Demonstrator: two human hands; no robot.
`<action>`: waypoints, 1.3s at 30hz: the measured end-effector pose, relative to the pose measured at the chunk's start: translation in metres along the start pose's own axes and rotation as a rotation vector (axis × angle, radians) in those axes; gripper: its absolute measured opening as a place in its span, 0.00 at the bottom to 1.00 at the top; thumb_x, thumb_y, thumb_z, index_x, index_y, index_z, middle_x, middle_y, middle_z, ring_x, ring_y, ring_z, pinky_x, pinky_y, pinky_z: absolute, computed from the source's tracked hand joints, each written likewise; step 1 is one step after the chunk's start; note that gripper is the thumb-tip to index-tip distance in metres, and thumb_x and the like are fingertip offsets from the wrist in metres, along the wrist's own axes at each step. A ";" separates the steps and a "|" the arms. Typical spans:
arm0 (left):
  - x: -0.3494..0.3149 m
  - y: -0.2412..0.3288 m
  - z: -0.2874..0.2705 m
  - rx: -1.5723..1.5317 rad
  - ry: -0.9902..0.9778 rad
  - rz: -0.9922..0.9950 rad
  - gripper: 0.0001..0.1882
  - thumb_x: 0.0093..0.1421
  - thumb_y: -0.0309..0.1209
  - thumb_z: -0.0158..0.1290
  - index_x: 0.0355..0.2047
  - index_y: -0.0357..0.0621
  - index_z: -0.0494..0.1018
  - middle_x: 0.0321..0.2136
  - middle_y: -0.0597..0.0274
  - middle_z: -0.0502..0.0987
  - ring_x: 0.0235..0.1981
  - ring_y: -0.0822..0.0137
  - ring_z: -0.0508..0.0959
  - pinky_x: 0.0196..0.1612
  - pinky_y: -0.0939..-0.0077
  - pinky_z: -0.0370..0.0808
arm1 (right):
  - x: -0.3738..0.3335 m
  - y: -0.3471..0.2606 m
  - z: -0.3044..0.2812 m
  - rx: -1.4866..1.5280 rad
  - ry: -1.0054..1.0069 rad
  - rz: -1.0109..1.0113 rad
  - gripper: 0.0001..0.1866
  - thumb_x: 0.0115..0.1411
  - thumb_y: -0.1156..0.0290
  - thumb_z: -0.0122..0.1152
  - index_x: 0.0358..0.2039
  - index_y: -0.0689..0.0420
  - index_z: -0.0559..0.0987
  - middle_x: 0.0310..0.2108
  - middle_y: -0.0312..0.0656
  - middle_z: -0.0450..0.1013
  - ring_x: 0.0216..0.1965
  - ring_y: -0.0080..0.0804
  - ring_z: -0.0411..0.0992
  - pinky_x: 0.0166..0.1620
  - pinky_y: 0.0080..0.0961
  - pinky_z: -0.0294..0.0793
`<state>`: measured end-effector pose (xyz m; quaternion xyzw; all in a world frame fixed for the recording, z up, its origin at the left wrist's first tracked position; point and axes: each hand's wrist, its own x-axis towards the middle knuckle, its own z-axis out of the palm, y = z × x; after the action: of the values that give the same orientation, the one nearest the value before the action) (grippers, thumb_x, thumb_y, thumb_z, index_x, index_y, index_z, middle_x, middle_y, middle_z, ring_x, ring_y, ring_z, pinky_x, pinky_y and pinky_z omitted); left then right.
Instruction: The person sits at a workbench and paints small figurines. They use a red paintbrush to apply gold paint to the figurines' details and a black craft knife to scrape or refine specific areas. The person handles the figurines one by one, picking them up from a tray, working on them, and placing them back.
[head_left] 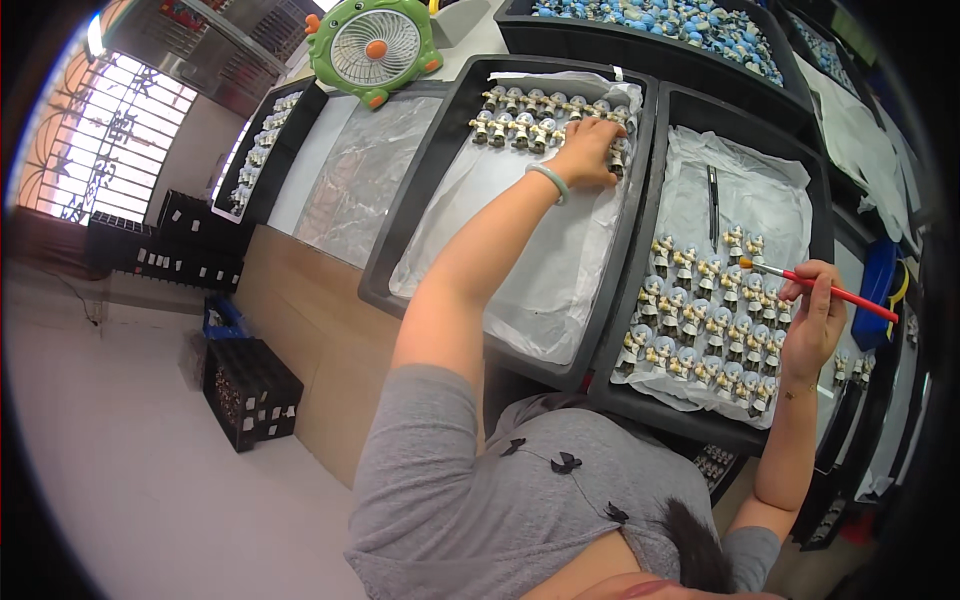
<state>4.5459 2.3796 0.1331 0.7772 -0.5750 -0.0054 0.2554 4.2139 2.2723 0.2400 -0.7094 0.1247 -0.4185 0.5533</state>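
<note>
Small figurines (pixel 520 130) with pale heads and dark lower parts stand in two rows at the far end of the middle tray (pixel 415 200). Left hand (pixel 590 150) reaches over the right end of those rows, fingers curled down, thumb apart from them; a figurine shows in the gap between thumb and fingers, but can't tell if the grip is closed on it or just around it. Most of the row lies left of the hand, outside the grip.

Right hand (pixel 818 300) pinches a paintbrush (pixel 840 292) by its red handle, narrow grip, near the bristle end, probably for fine control; bristles point left, over or just beside the far figurines of the right tray (pixel 690 425). More figurines (pixel 715 325) fill the near part there, in rows, likely spaced so each can be reached singly. A thin black tool (pixel 713 195) lies lengthwise beyond them. White lining (pixel 510 270) under the figurines in both trays, presumably to protect them.

Further out: clear plastic sheet (pixel 365 165) left of the middle tray, green fan (pixel 376 48) beyond it, black bin (pixel 590 42) of blue pieces (pixel 690 30) at the back, black crate (pixel 250 395) on the floor at left
</note>
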 end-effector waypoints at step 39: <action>-0.065 0.187 -0.075 -1.471 -0.333 -0.301 0.21 0.60 0.33 0.36 0.54 0.42 0.55 0.45 0.54 0.67 0.45 0.70 0.67 0.46 0.76 0.64 | 0.006 -0.014 0.001 0.194 0.089 0.075 0.18 0.63 0.61 0.36 0.39 0.60 0.72 0.32 0.40 0.73 0.31 0.19 0.68 0.28 0.12 0.63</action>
<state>4.3799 2.4288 0.2553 0.4663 -0.3421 -0.5382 0.6131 4.2146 2.2740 0.2549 -0.6282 0.1344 -0.4385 0.6285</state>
